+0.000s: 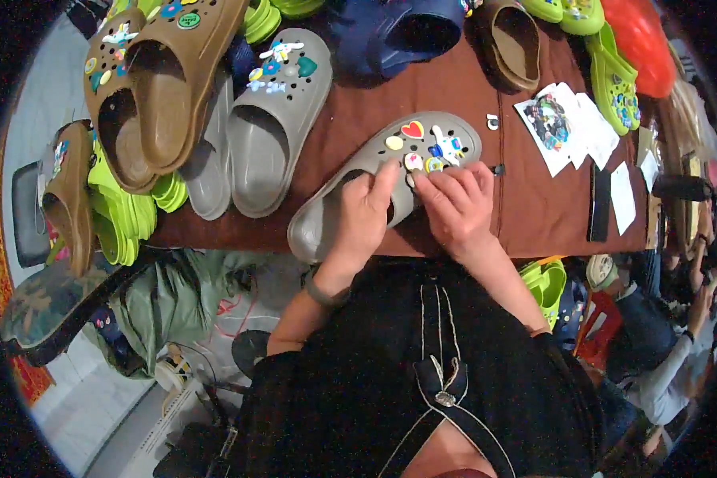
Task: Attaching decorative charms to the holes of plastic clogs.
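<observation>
Left hand (362,213), half-curled, grips the grey clog (372,156); right hand (459,205) nearly closed at its charms (412,162), hold unclear: better press squarely.

Gripping a gray slipper (380,148) with the left hand (362,213), thumb on its upper; touching round charms (433,165) there with bent fingers of the right hand (459,209). Working over a brown-covered counter (546,209), between brown slippers (187,60) at left and white cards (588,131) at right.

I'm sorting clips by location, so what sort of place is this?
Perhaps a small shoe workshop or stall; I can't tell which. Brown clogs and lime-green clogs share a cloth-covered table, and the left hand and right hand are on a charm-studded gray clog.
</observation>
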`<act>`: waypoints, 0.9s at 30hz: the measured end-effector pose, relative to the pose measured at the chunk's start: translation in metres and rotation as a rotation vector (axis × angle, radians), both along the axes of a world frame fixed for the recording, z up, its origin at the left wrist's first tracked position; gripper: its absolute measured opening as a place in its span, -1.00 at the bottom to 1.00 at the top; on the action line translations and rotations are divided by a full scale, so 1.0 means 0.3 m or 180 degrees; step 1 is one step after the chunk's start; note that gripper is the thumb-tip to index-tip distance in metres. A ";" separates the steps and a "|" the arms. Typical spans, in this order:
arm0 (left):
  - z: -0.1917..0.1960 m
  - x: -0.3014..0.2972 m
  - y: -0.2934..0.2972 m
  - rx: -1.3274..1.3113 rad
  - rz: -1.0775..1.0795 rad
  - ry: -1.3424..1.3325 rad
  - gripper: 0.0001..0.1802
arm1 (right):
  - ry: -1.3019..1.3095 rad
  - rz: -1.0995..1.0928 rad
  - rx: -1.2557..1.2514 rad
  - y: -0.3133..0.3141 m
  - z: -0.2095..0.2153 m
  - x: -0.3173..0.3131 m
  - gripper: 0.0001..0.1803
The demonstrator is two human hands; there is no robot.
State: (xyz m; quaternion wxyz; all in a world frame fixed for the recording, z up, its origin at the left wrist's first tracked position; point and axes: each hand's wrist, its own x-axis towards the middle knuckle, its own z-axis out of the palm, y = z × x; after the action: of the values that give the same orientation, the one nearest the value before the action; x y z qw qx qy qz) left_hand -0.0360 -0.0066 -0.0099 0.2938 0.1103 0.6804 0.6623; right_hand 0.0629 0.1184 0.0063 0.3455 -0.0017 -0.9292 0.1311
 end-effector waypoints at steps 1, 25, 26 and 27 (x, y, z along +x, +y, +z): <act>0.018 0.005 0.002 0.0120 0.0072 -0.0279 -0.50 | -0.0222 -0.0076 0.0194 -0.008 0.016 0.008 -0.57; 0.044 0.008 -0.015 0.0462 -0.0498 0.0012 -0.71 | -0.1527 0.0777 -0.0759 0.071 0.116 0.020 -0.57; 0.049 0.010 -0.013 0.0494 -0.0465 -0.0067 -0.70 | -0.1517 0.0782 -0.0758 0.087 0.114 0.018 -0.57; 0.049 0.012 -0.012 0.0487 -0.0455 -0.0055 -0.70 | -0.1642 0.0891 -0.1071 0.104 0.114 0.015 -0.60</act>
State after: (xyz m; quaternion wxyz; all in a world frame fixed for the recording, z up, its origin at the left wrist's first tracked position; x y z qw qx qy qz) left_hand -0.0323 -0.0101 0.0048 0.3368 0.1750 0.6156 0.6906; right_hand 0.0674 0.1495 0.0404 0.0726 0.0358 -0.9426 0.3240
